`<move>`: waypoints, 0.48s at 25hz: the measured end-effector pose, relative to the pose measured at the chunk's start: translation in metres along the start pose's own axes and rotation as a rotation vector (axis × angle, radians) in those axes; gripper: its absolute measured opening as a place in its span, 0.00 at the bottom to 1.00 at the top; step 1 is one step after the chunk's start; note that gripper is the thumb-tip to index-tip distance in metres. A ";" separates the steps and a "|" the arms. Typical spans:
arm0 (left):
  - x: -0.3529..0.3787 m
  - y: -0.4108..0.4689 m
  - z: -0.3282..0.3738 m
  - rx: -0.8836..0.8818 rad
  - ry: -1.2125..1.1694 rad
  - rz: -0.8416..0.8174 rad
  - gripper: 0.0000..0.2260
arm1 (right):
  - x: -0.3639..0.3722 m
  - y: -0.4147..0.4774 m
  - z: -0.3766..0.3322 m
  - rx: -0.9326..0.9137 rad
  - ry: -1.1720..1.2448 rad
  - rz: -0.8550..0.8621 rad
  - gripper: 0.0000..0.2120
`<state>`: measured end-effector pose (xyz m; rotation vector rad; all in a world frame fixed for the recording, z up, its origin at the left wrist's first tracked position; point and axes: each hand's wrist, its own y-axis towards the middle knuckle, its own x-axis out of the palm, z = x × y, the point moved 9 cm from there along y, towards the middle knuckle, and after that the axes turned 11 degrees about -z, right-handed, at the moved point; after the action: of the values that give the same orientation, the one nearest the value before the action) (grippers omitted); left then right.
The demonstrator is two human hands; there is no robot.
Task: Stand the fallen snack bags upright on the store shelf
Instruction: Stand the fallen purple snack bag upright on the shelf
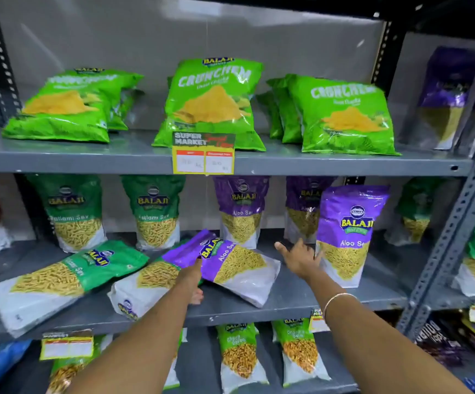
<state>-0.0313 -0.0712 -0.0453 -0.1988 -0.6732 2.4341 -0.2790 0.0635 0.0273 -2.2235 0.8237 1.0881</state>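
Three snack bags lie flat on the middle shelf (301, 305). These are a green Ratlami Sev bag (60, 280) at the left, a second green bag (142, 288) in the middle, and a purple Aloo Sev bag (236, 265) lying partly over that one. My left hand (193, 280) pinches the purple bag's left edge, with one finger on top and the others underneath. My right hand (299, 260) is spread open, and its fingertips touch the lower left edge of an upright purple Aloo Sev bag (347, 237) near the shelf front.
Upright green (74, 214) and purple bags (242, 211) line the back of the middle shelf. Green Crunchem bags (213, 103) sit on the shelf above, behind a price tag (203, 155). A slotted grey upright post (458, 231) stands at the right. More bags (239, 356) stand on the shelf below.
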 end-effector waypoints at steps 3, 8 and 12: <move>0.032 0.021 -0.012 -0.092 -0.350 0.003 0.36 | 0.024 0.044 0.006 -0.119 0.101 -0.264 0.35; 0.044 0.045 -0.013 -0.040 -0.644 0.136 0.30 | 0.066 0.074 -0.009 -0.223 0.153 -0.562 0.26; 0.040 0.049 -0.009 0.009 -0.654 0.189 0.28 | 0.072 0.077 -0.006 -0.230 0.176 -0.654 0.33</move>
<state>-0.0858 -0.0781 -0.0777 0.5900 -0.9489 2.6854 -0.2956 -0.0133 -0.0428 -2.5292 -0.0019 0.6952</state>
